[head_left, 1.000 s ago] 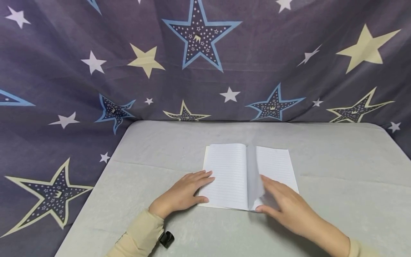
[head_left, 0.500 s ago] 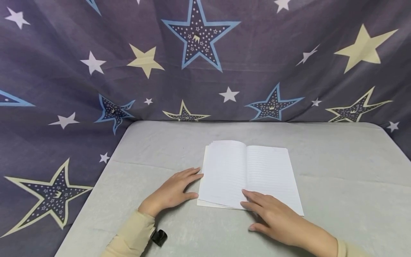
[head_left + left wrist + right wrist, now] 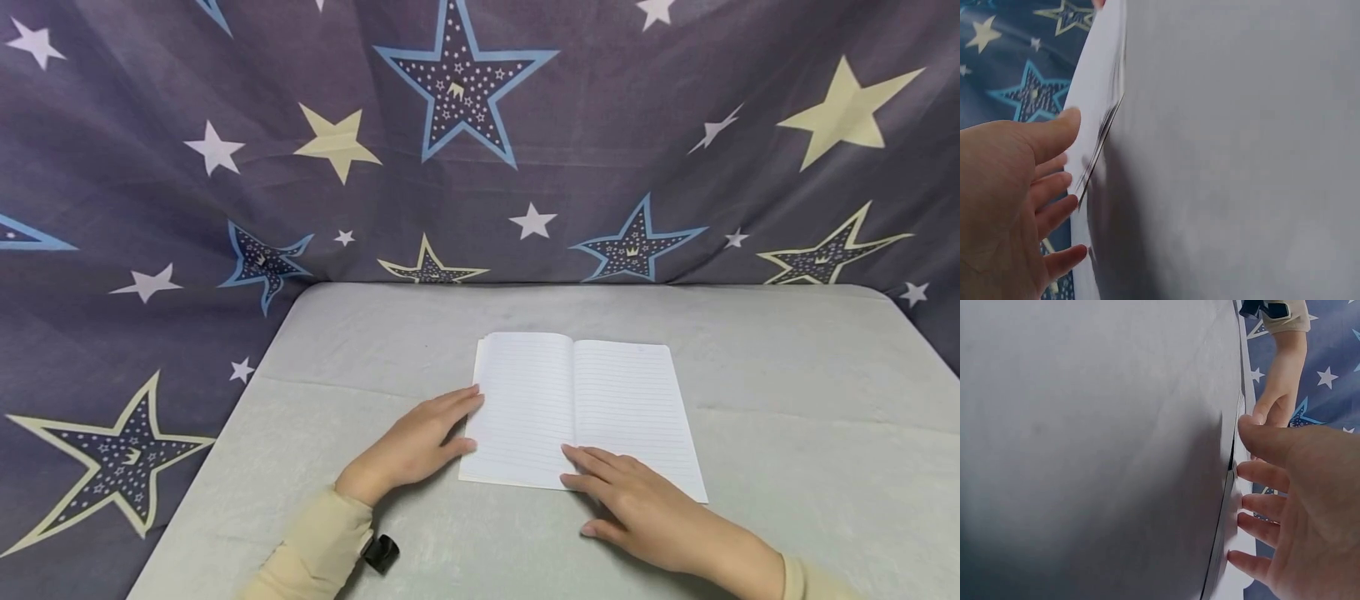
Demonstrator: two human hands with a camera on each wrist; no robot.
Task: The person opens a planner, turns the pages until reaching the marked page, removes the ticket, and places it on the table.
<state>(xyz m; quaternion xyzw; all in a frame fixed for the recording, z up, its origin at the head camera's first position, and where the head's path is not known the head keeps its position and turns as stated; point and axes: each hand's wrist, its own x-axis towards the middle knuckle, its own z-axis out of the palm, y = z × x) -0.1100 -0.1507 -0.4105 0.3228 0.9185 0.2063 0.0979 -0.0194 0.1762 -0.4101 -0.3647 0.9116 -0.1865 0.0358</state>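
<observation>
A: Fingers (image 3: 581, 457) of the right hand (image 3: 637, 508) are laid straight and slightly spread on the lower inner corner of the right page; nothing is pinched. Fingers of the left hand (image 3: 412, 446) are held straight and close together against the left edge of the lined notebook (image 3: 581, 408).

B: Notebook position?

A: It is spread open and flat on the grey table (image 3: 787, 367), near the middle, with the spine running away from the body. The star-printed cloth (image 3: 465, 125) is hung behind and to the left.

B: Wrist views?

A: The page stack (image 3: 1094, 125) is seen edge-on beside the left fingertips; in the right wrist view the page edge (image 3: 1225, 519) is met by the right fingertips.

B: How would the flattening be done well?

A: As a judgement: light, even pressure is best kept near the spine, and the left edge should be steadied so the book is not slid on the cloth. Thin sheets could be creased if the fingertips are dragged.
</observation>
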